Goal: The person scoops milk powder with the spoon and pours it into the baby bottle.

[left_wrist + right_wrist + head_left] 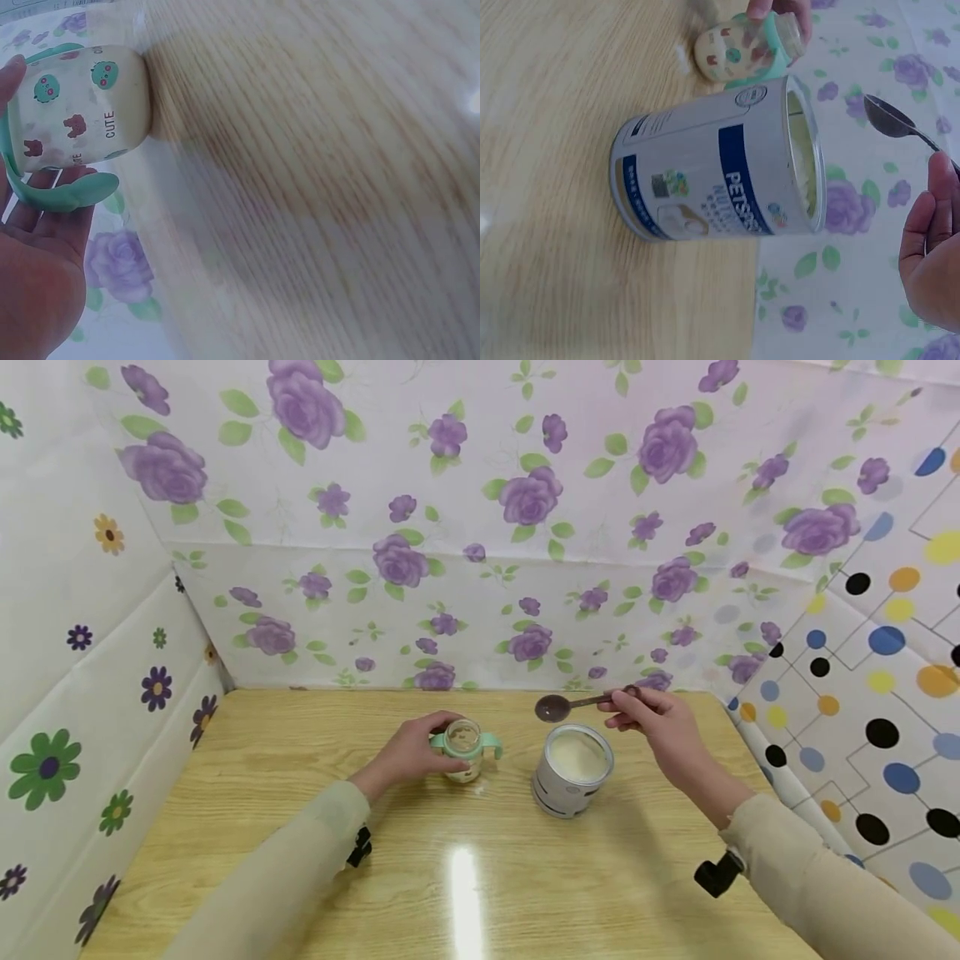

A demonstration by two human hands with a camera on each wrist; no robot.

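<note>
My left hand [420, 747] holds a small baby bottle [465, 752] with mint-green handles, its fingers and thumb around the neck and one handle. The bottle [82, 105] has no lid on, stands upright on the table and shows cartoon prints and pale contents. Over the far side of an open milk powder tin [573, 772], my right hand [656, 722] pinches the handle of a dark spoon [552, 708]. The spoon's bowl hangs above and behind the tin's rim, apart from it. Pale powder is visible inside the tin [712, 165].
A wooden table [300, 860] carries the bottle and tin. A few white specks lie beside the bottle's base. Behind rises a cloth with purple flowers [465, 560]; patterned cloths flank both sides. Each sleeve has a black wrist device [718, 872].
</note>
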